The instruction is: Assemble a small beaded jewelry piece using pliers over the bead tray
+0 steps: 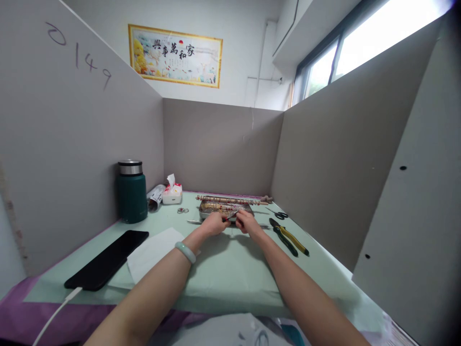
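Both hands meet at the front edge of a metal tray (202, 216) filled with small gold and reddish beads. My left hand (214, 224) is closed around a slim tool (228, 218) with a red and dark handle and a thin metal tip slanting up to the right. Its exact kind is too small to tell. Beside it, my right hand (247, 222) is closed in a pinch near the tip; what its fingers hold is hidden. Across the back of the tray lies a light rod (230, 200) wound with small beads. A thin metal rod (194, 222) shows left of my left hand.
Yellow-and-green cutting pliers (288, 238) and dark scissors (281, 215) lie to the right. Leftward are a phone (108, 259) on a cable, white paper (154, 252), a green flask (131, 194), a tissue pack (172, 193) and small rings (183, 210). Grey partitions (223, 149) enclose the table.
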### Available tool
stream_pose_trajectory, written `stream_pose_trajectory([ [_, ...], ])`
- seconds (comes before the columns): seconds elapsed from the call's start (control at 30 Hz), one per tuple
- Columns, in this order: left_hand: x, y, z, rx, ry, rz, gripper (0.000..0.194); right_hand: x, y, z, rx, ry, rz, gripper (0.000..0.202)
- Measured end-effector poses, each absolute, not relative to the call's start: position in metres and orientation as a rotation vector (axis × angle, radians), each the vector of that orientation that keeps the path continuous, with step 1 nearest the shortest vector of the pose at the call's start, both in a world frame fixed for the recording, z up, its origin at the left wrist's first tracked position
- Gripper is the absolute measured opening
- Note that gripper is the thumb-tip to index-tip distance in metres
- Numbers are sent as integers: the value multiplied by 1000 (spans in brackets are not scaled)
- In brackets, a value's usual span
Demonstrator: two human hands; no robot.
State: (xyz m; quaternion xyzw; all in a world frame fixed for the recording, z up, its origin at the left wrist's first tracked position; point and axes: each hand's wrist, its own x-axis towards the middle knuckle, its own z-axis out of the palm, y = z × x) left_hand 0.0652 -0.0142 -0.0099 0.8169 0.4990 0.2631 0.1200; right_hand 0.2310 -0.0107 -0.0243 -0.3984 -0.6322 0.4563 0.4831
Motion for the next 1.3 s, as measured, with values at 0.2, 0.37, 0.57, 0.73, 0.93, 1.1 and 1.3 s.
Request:
stream_pose_trajectory([
  [0.2, 64, -17, -7, 2486, 1523, 763, 24, 233, -7, -27, -1000, -1567, 1108, 21],
  [0.37, 64, -17, -7, 2500, 1558, 747, 25, 232, -8, -26, -1016, -1571, 1101, 22],
  [0.57, 63, -17, -8, 2495, 1534, 752, 26, 231, -10, -25, -1031, -1574, 1088, 20],
  [0.73, 63, -18, -7, 2496, 1545, 742, 27, 231, -9, -25, -1034, -1586, 1067, 21],
  [0.93, 63, -19, -7, 2502, 1560, 728, 27, 231, -9, -25, -1055, -1582, 1072, 20],
  [1.1, 63, -18, -8, 2507, 1563, 713, 27, 231, -9, -25, -1058, -1577, 1066, 20],
  [1.3, 63, -16, -10, 2548, 1549, 690, 29, 231, -8, -26, -1056, -1594, 1036, 21],
])
